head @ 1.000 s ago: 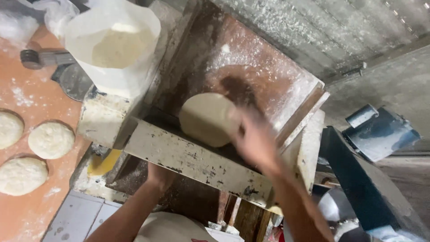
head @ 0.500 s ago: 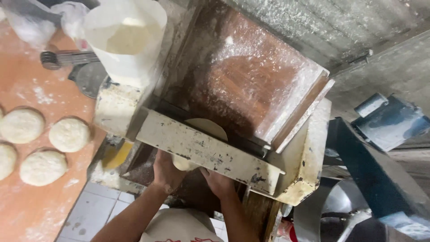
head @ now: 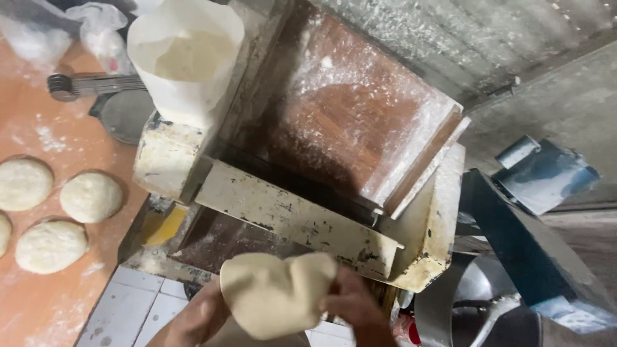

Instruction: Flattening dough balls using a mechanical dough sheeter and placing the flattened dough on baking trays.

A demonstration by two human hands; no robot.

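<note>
A flattened sheet of pale dough [head: 273, 292] hangs in front of the lower mouth of a worn dough-rolling machine [head: 292, 215]. My left hand [head: 202, 315] grips its left edge and my right hand [head: 350, 305] grips its right edge, low in the head view. The machine's floured brown feed chute [head: 350, 122] slopes up behind and carries nothing but flour.
Several round dough balls [head: 90, 196] lie on an orange floured table [head: 38, 308] at left. A white flour bag [head: 186, 54] sits on the machine's top left, with a metal tool [head: 96, 83] beside it. Blue machinery [head: 533, 212] and a metal bowl [head: 475, 308] stand at right.
The dough went from the upper chute through the rollers and came out below. Both hands moved under the machine, took the flattened sheet and pulled it out toward me.
</note>
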